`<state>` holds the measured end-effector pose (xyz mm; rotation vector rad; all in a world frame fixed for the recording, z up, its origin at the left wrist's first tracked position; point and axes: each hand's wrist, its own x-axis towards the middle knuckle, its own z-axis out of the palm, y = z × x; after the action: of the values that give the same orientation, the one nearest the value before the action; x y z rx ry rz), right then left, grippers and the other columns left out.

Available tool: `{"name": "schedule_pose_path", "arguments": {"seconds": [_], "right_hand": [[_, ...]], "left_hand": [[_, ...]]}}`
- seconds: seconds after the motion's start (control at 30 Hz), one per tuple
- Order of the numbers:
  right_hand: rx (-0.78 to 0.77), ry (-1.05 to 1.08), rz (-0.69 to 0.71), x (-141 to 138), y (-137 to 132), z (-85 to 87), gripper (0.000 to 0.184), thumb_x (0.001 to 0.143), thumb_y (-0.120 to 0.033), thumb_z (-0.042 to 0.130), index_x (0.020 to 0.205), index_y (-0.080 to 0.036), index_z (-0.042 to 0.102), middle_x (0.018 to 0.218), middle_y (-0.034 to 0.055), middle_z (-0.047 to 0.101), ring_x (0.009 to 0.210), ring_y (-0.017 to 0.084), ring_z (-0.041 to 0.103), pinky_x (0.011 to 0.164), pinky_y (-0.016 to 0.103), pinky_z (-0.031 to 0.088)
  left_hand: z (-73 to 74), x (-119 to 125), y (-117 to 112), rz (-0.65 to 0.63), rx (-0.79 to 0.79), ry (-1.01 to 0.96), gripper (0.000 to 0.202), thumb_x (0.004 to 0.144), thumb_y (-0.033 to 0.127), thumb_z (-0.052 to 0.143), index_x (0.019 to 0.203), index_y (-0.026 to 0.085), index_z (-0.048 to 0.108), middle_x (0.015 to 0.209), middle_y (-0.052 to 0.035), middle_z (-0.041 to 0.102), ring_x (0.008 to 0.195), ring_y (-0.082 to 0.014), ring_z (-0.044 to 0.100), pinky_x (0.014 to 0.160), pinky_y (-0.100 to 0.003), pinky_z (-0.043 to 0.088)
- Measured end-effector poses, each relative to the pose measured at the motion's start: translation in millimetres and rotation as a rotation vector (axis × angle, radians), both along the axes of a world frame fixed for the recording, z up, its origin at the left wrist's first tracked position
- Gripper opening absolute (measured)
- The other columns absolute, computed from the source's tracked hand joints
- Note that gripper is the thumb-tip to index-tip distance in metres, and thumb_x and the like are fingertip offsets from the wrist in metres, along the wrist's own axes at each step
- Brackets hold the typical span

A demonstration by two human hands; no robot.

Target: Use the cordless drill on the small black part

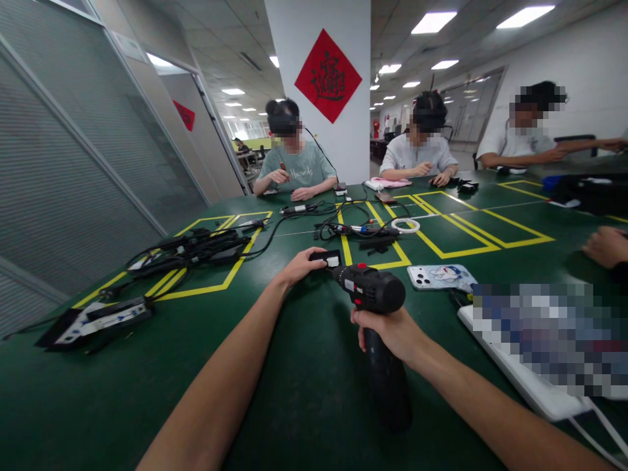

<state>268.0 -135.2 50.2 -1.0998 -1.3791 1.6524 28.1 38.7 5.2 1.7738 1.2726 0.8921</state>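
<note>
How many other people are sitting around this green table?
4. Three sit across the green table: a person in green, one in white, another far right. A fourth shows only a hand; more may be hidden.

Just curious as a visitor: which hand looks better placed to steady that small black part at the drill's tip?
Probably the left hand: its fingers already rest on the small black part at the tip. The right hand is wrapped around the power drill handle.
</note>
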Motion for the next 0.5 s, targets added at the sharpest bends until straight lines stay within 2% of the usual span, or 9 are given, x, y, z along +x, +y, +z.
{"name": "schedule_pose_path", "arguments": {"seconds": [0.5], "right_hand": [[-0.019, 0.007, -0.003, 1.1, -2.2, 5.6, 0.012, 0.070, -0.024, 0.055, 0.077, -0.014, 0.056, 0.050, 0.0004, 0.057, 0.045, 0.013, 0.053, 0.049, 0.025, 0.041]], "left_hand": [[-1.4, 0.2, 0.9, 0.002, 0.002, -0.012, 0.057, 0.061, 0.040, 0.067, 0.112, 0.017, 0.055, 0.105, -0.0054, 0.063, 0.095, -0.0218, 0.058, 0.089, -0.036, 0.043]]}}
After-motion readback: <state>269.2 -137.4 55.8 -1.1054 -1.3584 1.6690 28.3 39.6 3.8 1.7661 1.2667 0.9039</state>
